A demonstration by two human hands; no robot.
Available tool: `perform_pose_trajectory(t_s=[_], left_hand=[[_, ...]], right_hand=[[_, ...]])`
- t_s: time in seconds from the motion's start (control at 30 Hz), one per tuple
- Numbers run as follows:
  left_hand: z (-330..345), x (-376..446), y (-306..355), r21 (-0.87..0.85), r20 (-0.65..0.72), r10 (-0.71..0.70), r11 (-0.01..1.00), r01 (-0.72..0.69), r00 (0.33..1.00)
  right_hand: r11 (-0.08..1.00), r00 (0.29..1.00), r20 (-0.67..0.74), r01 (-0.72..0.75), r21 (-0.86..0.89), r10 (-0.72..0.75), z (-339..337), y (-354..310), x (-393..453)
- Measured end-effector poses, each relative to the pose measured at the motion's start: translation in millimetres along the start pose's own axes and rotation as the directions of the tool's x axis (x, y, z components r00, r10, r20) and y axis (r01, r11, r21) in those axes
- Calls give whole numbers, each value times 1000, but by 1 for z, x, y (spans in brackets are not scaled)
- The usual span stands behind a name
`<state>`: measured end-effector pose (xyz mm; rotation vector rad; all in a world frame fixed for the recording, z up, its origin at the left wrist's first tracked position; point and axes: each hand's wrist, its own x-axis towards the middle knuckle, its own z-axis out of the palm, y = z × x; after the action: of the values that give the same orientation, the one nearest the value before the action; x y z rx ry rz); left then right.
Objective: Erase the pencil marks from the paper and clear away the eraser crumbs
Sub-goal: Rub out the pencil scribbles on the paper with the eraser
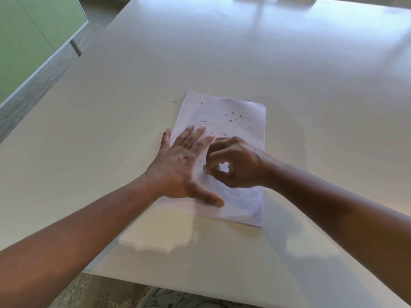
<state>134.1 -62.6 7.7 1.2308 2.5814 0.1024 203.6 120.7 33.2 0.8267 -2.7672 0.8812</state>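
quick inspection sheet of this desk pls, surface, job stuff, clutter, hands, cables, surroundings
surface: pale table, glossy, with window glare at the far end
job's things: sheet of paper lying flat; dark eraser crumbs scattered over its far half; a few stray crumbs on the table off its left edge; faint pencil marks near the front; an eraser cannot be made out
clutter: nothing seen
hands: left hand flat, fingers spread, pressing the paper; right hand with fingers curled down onto the paper, what they pinch is hidden
cables: nothing seen
surroundings: green panel and grey carpet to the left
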Motion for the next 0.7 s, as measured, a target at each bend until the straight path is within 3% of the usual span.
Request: perform_pose_trajectory(t_s=[0.13,0.33,0.53,0.7], left_hand=[[1,1,1,4,-4,-4,1000,4,1000],[0,-1,1,-22,-11,-9,1000,9,1000],[0,0,1,9,2,-2,1000,2,1000],[1,1,0,-7,-6,-6,1000,6,1000]], right_hand=[[999,998,-59,-37,-6,36,4,1,4],[996,991,128,-41,77,31,-1,-9,-10],[998,997,-31,-66,2,66,-1,4,13],[997,991,134,-28,78,17,3,-14,-9]])
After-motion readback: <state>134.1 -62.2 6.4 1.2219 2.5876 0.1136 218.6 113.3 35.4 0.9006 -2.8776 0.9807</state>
